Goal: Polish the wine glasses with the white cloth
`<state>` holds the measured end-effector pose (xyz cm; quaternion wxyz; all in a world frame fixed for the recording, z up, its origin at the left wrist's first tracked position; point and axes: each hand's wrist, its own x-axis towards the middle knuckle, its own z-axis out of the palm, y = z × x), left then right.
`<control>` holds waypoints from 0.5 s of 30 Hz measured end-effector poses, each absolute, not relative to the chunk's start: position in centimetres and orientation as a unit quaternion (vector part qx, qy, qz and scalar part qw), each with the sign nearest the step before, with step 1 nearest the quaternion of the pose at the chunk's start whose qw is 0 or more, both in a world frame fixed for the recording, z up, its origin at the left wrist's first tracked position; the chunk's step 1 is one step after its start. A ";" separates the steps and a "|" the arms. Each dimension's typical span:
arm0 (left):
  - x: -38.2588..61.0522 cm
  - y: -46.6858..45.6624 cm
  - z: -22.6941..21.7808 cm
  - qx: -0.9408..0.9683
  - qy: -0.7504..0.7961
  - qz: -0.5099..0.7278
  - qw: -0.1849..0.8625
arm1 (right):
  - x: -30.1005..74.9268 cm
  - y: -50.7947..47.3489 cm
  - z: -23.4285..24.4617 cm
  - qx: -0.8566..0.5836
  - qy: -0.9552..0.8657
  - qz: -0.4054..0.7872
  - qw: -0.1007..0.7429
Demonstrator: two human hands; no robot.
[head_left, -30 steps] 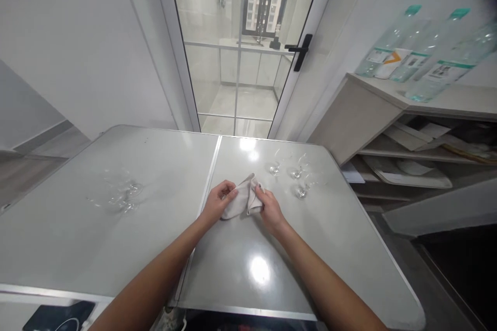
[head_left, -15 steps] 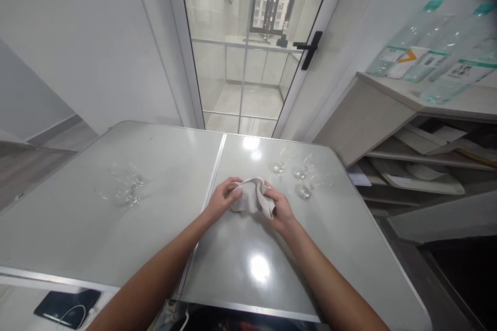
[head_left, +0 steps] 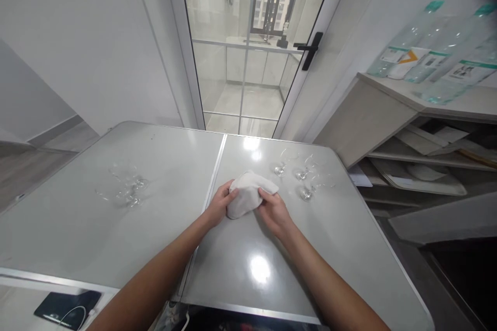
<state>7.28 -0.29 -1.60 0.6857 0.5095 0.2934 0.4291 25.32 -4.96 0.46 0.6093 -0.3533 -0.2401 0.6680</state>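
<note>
Loosely bunched off-white cloth [head_left: 245, 197], matte, rounded lower edge, pinched btwn L hand [head_left: 220, 204] & R hand [head_left: 274, 212]

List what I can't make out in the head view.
All in the head view:
- Cloth: underside and any contents, hidden by its folds.
- Right hand: fingertips, thumb aside, hidden by the cloth.
- Clear pieces at left: count, lost in overlap.
- Front bottle: top, cut off by the right edge.

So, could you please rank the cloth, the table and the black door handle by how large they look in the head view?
1. Table
2. Cloth
3. Black door handle
</note>
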 end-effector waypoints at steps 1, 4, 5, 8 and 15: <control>7.2 -0.2 -1.6 0.505 0.296 0.433 0.685 | 25.4 -4.8 0.4 -0.355 -0.229 0.669 0.611; 7.1 -0.1 -1.6 0.495 0.298 0.441 0.687 | 25.8 -4.5 0.5 -0.354 -0.225 0.691 0.589; 7.1 0.0 -1.7 0.489 0.295 0.444 0.691 | 25.9 -4.5 0.5 -0.355 -0.228 0.697 0.581; 7.0 -0.1 -1.8 0.475 0.286 0.443 0.705 | 25.9 -4.7 0.5 -0.353 -0.243 0.695 0.578; 7.1 -0.1 -1.8 0.475 0.287 0.464 0.690 | 25.1 -5.1 -0.1 -0.341 -0.267 0.694 0.575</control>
